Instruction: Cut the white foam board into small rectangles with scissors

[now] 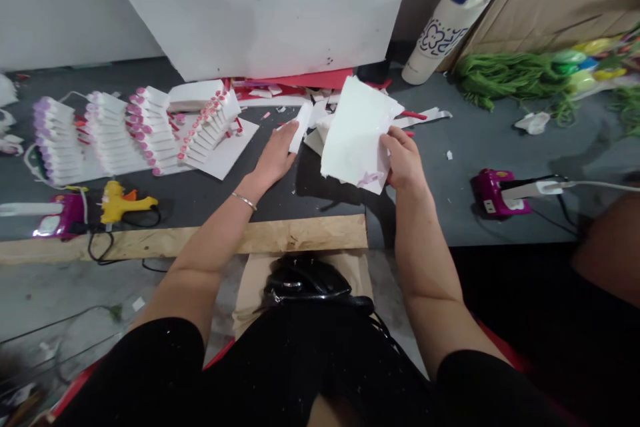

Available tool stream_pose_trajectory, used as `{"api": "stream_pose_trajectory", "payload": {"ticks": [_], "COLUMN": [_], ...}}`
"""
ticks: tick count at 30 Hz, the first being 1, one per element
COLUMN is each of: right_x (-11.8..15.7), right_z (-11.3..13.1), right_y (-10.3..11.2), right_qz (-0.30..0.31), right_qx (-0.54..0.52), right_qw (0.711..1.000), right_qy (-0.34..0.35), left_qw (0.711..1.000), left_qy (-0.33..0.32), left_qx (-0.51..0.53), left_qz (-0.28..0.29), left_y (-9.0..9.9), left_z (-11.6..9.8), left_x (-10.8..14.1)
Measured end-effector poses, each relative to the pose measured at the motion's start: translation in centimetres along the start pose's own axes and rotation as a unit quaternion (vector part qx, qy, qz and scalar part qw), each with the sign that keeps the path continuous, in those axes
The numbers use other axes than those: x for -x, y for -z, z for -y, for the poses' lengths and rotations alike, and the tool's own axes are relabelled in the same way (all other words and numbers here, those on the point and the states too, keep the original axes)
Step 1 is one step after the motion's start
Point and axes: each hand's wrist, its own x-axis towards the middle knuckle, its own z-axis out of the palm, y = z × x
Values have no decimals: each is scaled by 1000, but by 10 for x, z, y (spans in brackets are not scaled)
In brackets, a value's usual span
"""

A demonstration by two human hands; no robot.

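My right hand [404, 159] grips the right edge of a white sheet [356, 130] with ragged edges and a small purple mark near its bottom corner. The sheet is raised and tilted over the dark table. Further left, my left hand [274, 155] is closed on a small white piece [301, 127], its fingertips resting along the piece's side. White scraps lie between the two hands, partly hidden by the sheet. To the left of my left hand, a fanned row of white pieces with red tips [210, 127] rests on a white board [225, 155].
More fanned rows with pink tips [150, 127] and purple tips [57, 137] stand at left. A yellow glue gun [123, 202] lies near the front edge. Two purple power blocks, a white bottle [443, 33] and green stems [510, 77] are around. Another person's limb shows at far right.
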Motion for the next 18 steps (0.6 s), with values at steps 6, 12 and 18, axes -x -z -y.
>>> {"api": "stream_pose_trajectory", "payload": {"ticks": [6, 12, 18], "right_x": [14, 21, 34], "right_z": [10, 20, 30], "right_y": [-21, -28, -22], "right_qz": [1, -18, -26], "right_qx": [3, 56, 196], "right_qw": [1000, 996, 949], "right_qy": [7, 66, 244], "left_qw": [981, 879, 848], "left_qy": [24, 166, 192], "left_qx": [158, 446, 483], "left_qz": [-113, 26, -107], "left_y": [6, -20, -25], "left_z": [-34, -76, -69], "left_x": [7, 26, 26]}}
